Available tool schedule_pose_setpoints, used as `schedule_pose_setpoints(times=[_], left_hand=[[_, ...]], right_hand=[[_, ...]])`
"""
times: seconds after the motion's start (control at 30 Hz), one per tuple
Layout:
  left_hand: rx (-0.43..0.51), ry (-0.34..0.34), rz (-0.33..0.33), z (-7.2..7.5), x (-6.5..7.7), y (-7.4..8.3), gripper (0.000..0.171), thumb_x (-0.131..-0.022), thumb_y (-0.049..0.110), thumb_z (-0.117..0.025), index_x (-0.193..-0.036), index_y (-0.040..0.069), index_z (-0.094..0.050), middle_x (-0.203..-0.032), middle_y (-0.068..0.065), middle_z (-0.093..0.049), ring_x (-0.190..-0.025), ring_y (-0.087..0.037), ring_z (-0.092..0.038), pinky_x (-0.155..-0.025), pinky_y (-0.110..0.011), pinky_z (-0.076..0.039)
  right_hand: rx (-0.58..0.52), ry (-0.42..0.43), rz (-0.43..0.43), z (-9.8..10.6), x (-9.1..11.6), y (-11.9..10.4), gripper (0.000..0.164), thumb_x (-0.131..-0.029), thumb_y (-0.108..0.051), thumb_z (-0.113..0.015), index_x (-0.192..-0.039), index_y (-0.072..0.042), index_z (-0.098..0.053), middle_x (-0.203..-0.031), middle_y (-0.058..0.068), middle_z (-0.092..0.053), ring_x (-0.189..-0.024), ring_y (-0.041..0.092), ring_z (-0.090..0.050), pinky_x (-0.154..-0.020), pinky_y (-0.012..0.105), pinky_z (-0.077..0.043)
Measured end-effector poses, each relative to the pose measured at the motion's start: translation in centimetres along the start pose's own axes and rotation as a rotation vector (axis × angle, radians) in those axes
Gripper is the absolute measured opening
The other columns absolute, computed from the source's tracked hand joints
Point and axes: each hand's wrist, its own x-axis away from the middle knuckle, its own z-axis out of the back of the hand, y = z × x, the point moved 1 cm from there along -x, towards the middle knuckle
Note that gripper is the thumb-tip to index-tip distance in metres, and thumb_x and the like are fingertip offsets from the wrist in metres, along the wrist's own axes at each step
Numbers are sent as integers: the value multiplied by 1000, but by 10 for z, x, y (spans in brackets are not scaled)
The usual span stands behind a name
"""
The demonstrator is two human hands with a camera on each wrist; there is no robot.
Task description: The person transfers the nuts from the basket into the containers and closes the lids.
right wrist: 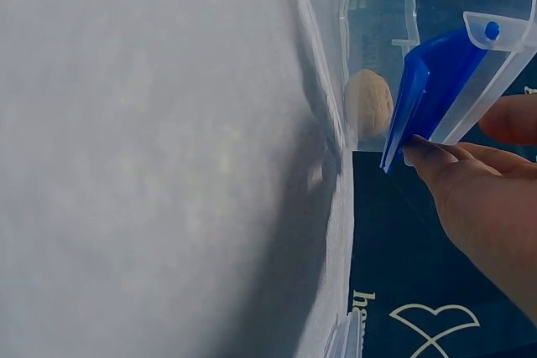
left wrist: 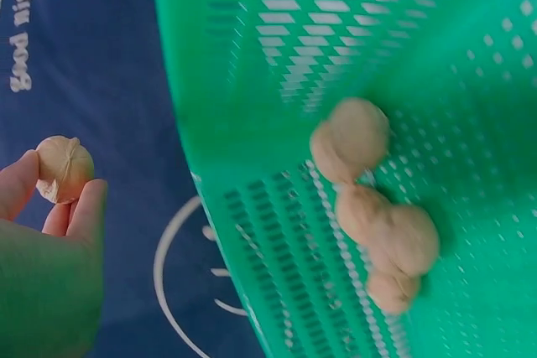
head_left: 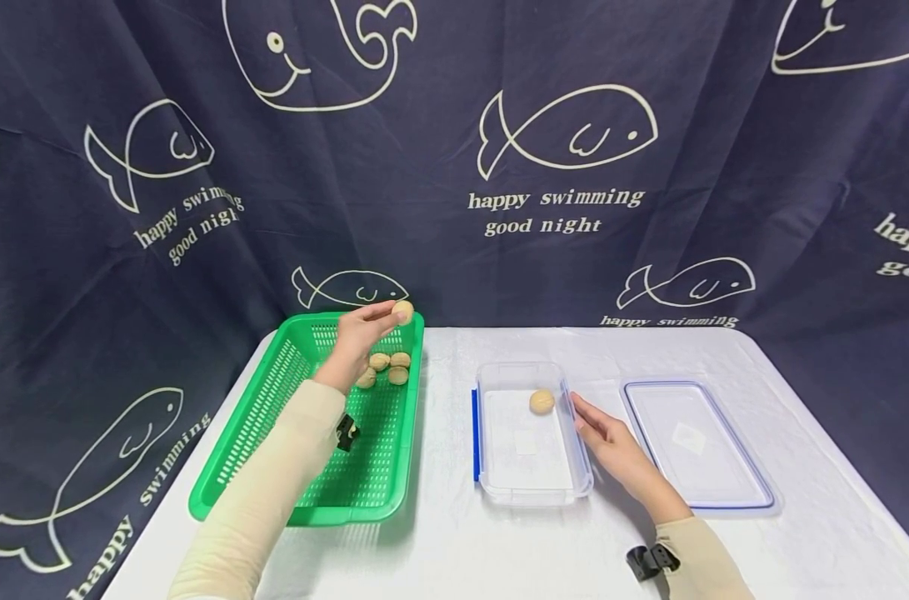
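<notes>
My left hand (head_left: 360,337) pinches a walnut (head_left: 402,312) between thumb and fingertips, raised over the far right corner of the green plastic basket (head_left: 412,417). In the left wrist view the held walnut (left wrist: 65,169) shows its seam. Several more walnuts (left wrist: 388,236) lie bunched inside the basket near its far end. My right hand (head_left: 611,446) touches the right side of a clear plastic container (head_left: 525,493) with fairly straight fingers. In the right wrist view its fingertips meet the blue latch flap (right wrist: 432,81). One walnut (head_left: 541,402) sits in the container, toward the far right.
A clear lid with a blue rim (head_left: 697,446) lies flat to the right of the container. Another blue latch (head_left: 475,435) stands out along the container's left side. The white-covered table (head_left: 454,550) ends at a dark fish-print curtain (head_left: 439,167) behind.
</notes>
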Motion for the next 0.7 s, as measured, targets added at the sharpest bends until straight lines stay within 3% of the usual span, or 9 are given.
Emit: schedule_pose_setpoints(times=[0.1, 0.27, 0.53, 0.7], left_hand=[[4, -27, -14, -11, 5, 4, 41, -87, 8, -72, -126, 2, -62, -121, -14, -64, -108, -20, -64, -101, -35, -46], [24, -82, -27, -30, 13, 9, 42, -86, 7, -72, -126, 2, -62, -124, -16, -62, -113, -26, -61, -102, -36, -45], [35, -126, -55, -63, 19, 11, 39, -84, 6, -74, -122, 2, -66, -117, -14, -65, -98, -16, -65, -92, -28, -51], [55, -166, -54, -80, 23, 11, 39, -84, 4, -74, -122, 1, -66, -118, -15, -66, -95, -14, -65, -91, -29, -52]], right_hand=[[2, 1, 2, 0, 0, 0, 50, -103, -11, -42, -147, 7, -27, -152, 24, -26, -140, 35, -23, -110, 29, -24], [-1, 4, 2, 0, 1, 0, 50, -103, -11, -43, -147, 7, -27, -152, 24, -26, -140, 35, -24, -107, 18, -26], [0, 1, 12, 0, 0, 1, 50, -103, -10, -43, -147, 8, -27, -151, 24, -27, -140, 35, -24, -106, 15, -26], [3, 5, 13, -1, 0, 1, 50, -103, -10, -43, -147, 7, -28, -151, 24, -27, -140, 35, -24, -106, 15, -26]])
